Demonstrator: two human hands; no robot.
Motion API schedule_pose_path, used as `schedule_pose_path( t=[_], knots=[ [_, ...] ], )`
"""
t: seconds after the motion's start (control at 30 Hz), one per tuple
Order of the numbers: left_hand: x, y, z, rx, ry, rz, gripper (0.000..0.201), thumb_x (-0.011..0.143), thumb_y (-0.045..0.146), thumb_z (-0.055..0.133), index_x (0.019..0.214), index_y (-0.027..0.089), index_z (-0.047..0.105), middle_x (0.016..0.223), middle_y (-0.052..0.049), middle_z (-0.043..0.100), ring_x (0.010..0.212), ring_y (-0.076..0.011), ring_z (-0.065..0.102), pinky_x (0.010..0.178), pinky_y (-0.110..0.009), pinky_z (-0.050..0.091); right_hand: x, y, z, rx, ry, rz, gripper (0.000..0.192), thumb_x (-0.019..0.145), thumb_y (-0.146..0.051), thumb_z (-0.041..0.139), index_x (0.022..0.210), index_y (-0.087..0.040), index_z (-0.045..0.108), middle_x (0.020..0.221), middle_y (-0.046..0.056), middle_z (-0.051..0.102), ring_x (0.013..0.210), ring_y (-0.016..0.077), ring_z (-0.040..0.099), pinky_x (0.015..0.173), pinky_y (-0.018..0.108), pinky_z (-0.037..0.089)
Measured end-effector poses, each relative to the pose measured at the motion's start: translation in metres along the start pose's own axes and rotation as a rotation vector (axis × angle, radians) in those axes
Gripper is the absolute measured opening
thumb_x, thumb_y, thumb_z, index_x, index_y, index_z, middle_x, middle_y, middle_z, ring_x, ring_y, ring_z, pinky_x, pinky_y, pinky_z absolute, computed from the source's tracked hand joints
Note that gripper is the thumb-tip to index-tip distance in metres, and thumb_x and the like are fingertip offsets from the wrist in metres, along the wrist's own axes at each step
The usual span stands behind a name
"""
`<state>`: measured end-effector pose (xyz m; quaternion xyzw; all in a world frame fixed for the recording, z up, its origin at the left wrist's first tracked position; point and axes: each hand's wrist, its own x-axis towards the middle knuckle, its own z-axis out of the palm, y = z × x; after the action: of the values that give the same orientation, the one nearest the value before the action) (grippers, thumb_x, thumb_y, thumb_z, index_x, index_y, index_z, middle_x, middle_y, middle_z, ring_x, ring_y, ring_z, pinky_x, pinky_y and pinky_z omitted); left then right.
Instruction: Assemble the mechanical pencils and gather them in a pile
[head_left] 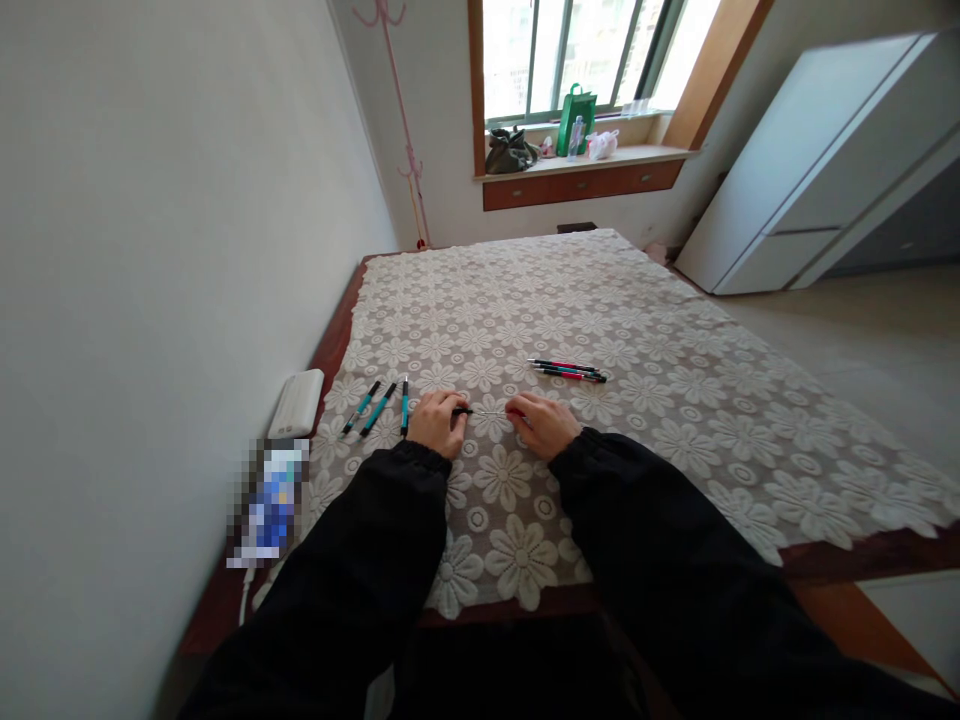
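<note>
Three teal-and-black pens (379, 405) lie just left of the left hand (439, 422), and a small bunch of red-and-black pens (568, 371) sits beyond the right hand (541, 424), all on the white floral lace tablecloth (675, 400). Both hands are pinched shut on one thin pen part (487, 412) stretched between them, black end left, red end right. Looks like it's midway, with the red bunch still to go.

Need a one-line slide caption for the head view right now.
Both hands, left hand and right hand, hold a pen between them over a lace tablecloth, teal pens left, red pens beyond.
</note>
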<state>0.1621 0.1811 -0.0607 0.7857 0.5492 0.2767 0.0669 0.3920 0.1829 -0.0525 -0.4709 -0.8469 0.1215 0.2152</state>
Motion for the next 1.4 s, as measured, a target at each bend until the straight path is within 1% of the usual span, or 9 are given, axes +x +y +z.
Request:
schedule_pose_path(
  t=[0.27,0.63,0.77,0.87,1.0,1.1,1.2,1.3,1.4],
  knots=[
    [-0.001,0.008,-0.005,0.022,-0.048,-0.003,0.015,0.086,0.023,0.061,0.097,0.024,0.071,0.100,-0.004,0.073,0.105,-0.0256,0.060,0.094,-0.043,0.044,0.001,-0.001,0.001,-0.036,-0.033,0.027,0.014,0.097,-0.024,0.051,0.098,-0.022,0.066,0.099,0.004,0.066,0.082,0.0160,0.061,0.070,0.025,0.038],
    [-0.003,0.009,-0.001,-0.127,-0.068,0.214,0.016,0.088,0.026,0.065,0.103,0.026,0.068,0.097,-0.001,0.075,0.099,-0.0212,0.063,0.091,-0.038,0.049,0.000,-0.001,0.005,0.094,-0.028,-0.114,0.016,0.097,-0.023,0.052,0.107,-0.021,0.064,0.100,0.005,0.067,0.086,0.0174,0.063,0.076,0.026,0.044],
    [-0.004,0.013,0.007,-0.265,-0.018,0.168,0.029,0.085,0.025,0.069,0.113,0.024,0.057,0.093,0.000,0.075,0.096,-0.0186,0.066,0.091,-0.035,0.051,0.000,-0.002,0.007,0.173,-0.040,-0.163,0.015,0.096,-0.022,0.053,0.106,-0.021,0.064,0.100,0.005,0.069,0.088,0.0180,0.064,0.077,0.027,0.045],
    [-0.001,0.018,0.002,-0.244,0.037,0.128,0.033,0.085,0.032,0.069,0.113,0.023,0.056,0.100,-0.002,0.074,0.094,-0.0185,0.066,0.090,-0.035,0.051,0.002,-0.001,0.008,0.174,-0.013,-0.124,0.013,0.094,-0.021,0.055,0.101,-0.020,0.065,0.095,0.005,0.069,0.085,0.0180,0.064,0.077,0.027,0.045],
    [-0.009,0.021,-0.032,-0.067,0.104,0.059,0.026,0.088,0.036,0.064,0.110,0.021,0.061,0.116,-0.007,0.069,0.105,-0.0227,0.063,0.097,-0.039,0.048,0.004,0.003,0.009,0.167,0.015,-0.037,0.012,0.090,-0.019,0.058,0.097,-0.021,0.067,0.092,0.004,0.069,0.080,0.0170,0.063,0.075,0.027,0.044],
    [-0.042,0.008,-0.073,0.067,0.127,-0.074,0.025,0.087,0.034,0.062,0.108,0.021,0.063,0.111,-0.007,0.070,0.104,-0.0247,0.062,0.097,-0.039,0.047,0.004,0.006,0.010,0.175,0.022,-0.013,0.012,0.089,-0.019,0.058,0.097,-0.020,0.067,0.092,0.004,0.069,0.080,0.0167,0.062,0.076,0.027,0.044],
    [-0.090,-0.023,-0.111,0.264,0.175,-0.286,0.038,0.085,0.040,0.061,0.116,0.020,0.060,0.119,-0.010,0.067,0.112,-0.0281,0.059,0.103,-0.041,0.042,0.004,0.007,0.011,0.174,0.019,-0.017,0.012,0.090,-0.018,0.058,0.098,-0.020,0.067,0.093,0.004,0.070,0.083,0.0171,0.063,0.077,0.027,0.044],
    [-0.131,-0.060,-0.134,0.469,0.072,-0.558,0.058,0.081,0.048,0.061,0.129,0.015,0.052,0.132,-0.016,0.060,0.126,-0.0336,0.052,0.110,-0.045,0.036,0.004,0.007,0.012,0.165,0.015,-0.016,0.012,0.090,-0.019,0.058,0.099,-0.020,0.066,0.096,0.004,0.070,0.085,0.0172,0.063,0.078,0.027,0.044],
    [-0.152,-0.089,-0.144,0.497,-0.036,-0.790,0.079,0.076,0.063,0.060,0.136,0.013,0.044,0.133,-0.020,0.059,0.125,-0.0368,0.054,0.105,-0.046,0.040,0.004,0.006,0.012,0.153,0.007,-0.008,0.012,0.090,-0.019,0.058,0.099,-0.021,0.066,0.096,0.004,0.070,0.085,0.0171,0.063,0.078,0.027,0.045]
  ],
)
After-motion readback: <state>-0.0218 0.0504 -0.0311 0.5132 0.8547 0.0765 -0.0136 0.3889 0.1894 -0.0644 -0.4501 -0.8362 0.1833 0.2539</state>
